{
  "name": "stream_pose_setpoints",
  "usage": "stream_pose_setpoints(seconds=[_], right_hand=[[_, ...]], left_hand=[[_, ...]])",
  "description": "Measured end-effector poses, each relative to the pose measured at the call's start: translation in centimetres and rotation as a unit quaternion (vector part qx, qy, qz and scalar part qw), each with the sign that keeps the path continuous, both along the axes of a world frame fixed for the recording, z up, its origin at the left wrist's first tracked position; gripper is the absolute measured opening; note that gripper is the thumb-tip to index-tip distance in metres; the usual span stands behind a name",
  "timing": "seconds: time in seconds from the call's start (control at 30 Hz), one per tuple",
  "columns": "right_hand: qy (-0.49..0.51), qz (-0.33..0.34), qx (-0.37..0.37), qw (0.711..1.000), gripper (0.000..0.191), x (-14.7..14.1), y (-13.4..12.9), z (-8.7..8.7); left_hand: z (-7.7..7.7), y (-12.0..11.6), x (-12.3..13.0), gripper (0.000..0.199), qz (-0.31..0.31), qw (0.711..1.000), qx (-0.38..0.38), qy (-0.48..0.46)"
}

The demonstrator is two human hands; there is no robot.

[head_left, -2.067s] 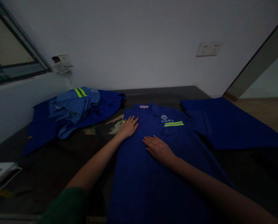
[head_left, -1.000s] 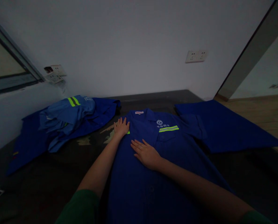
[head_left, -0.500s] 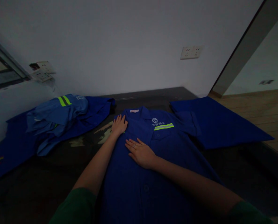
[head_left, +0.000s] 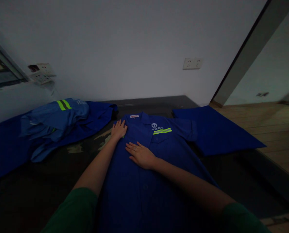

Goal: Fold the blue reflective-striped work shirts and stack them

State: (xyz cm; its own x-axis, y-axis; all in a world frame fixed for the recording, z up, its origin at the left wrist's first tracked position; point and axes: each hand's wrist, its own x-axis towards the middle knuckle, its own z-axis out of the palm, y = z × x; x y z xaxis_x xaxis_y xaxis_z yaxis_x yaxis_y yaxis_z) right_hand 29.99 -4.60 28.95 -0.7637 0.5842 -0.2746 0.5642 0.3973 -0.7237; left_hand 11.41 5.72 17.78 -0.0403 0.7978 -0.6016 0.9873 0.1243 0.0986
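1. Nearest are the person's green sleeves (head_left: 75, 207), soft cloth darkened by the dim light.
2. The shirt (head_left: 132, 181) lies front side up on the table (head_left: 156, 103), running from the lower edge of the view up to its collar (head_left: 145, 118). It is deep blue, smooth and mostly flat, with a round button (head_left: 145, 186) on its lower front.
3. The right hand (head_left: 141, 156) rests flat on the shirt's chest, fingers together and outstretched, gripping nothing; a ring circles one finger.
4. The left hand (head_left: 119, 129) lies palm down by the shoulder beside the collar, fingers extended, likewise not grasping.
5. Across the shirt's chest are a yellow-and-silver strip (head_left: 162, 131), a white gear emblem (head_left: 154, 125) with lettering, and a small label (head_left: 134, 116) inside the neck.
6. To the left are tan camouflage patches (head_left: 75, 148) on dark cloth.
7. Right of the shirt, a blue cloth (head_left: 227, 132) lies flat, straight-edged and pointed; one shirt sleeve (head_left: 186, 127) overlaps it.
8. Far left, a crumpled light-blue garment (head_left: 52, 119) sits on darker blue fabric (head_left: 8, 152).
9. Behind stand a smooth pale wall (head_left: 122, 48) with a plastic socket (head_left: 193, 63) and, right, a wood-plank floor (head_left: 268, 119).
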Motion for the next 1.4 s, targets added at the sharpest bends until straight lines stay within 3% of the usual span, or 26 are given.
stream_pose_setpoints(seconds=[0.1,0.23,0.37,0.47,0.6,0.7,0.77,0.87,1.0,1.13,1.27,1.4], right_hand=[[-0.002,-0.027,-0.032,0.999,0.057,1.7,-1.0,2.6],[0.017,-0.101,-0.104,0.989,0.052,7.7,-4.6,8.9],[0.028,-0.286,-0.178,0.941,0.033,16.8,-11.1,14.7],[-0.031,-0.480,-0.191,0.856,0.033,22.6,-16.4,16.9],[-0.107,-0.633,-0.194,0.742,0.043,25.9,-21.7,17.4],[-0.114,-0.672,-0.190,0.707,0.045,25.5,-23.5,16.8],[-0.109,-0.678,-0.199,0.699,0.044,24.8,-24.0,16.2],[-0.076,-0.657,-0.235,0.712,0.044,24.1,-24.4,15.6],[0.004,-0.614,-0.272,0.741,0.036,23.8,-25.0,15.5],[0.060,-0.656,-0.274,0.700,0.036,23.2,-25.2,16.5],[0.072,-0.689,-0.270,0.668,0.034,21.9,-24.2,18.3],[0.057,-0.721,-0.243,0.646,0.030,20.2,-22.1,20.6]], left_hand=[[0.6,-0.1,0.2,0.058,0.001,1.000,0.012,-0.006],[1.9,-0.5,0.5,0.056,-0.003,0.998,0.068,-0.013],[3.8,-0.1,3.3,0.054,-0.025,0.983,0.180,-0.020],[5.7,0.7,9.6,0.051,-0.048,0.974,0.200,-0.098],[8.7,-0.7,21.8,0.050,-0.231,0.931,0.104,-0.264],[10.6,-3.7,29.1,0.071,-0.305,0.915,0.054,-0.257],[11.2,-5.6,31.9,0.076,-0.308,0.920,0.052,-0.236],[10.9,-7.1,33.7,0.069,-0.237,0.938,0.063,-0.244],[9.3,-6.5,33.6,0.059,-0.040,0.941,0.023,-0.335],[7.5,-4.0,32.2,0.033,0.075,0.930,0.001,-0.359],[6.5,-1.7,29.5,0.018,0.207,0.886,-0.003,-0.415],[7.0,-0.1,24.7,0.018,0.317,0.818,0.015,-0.479]])
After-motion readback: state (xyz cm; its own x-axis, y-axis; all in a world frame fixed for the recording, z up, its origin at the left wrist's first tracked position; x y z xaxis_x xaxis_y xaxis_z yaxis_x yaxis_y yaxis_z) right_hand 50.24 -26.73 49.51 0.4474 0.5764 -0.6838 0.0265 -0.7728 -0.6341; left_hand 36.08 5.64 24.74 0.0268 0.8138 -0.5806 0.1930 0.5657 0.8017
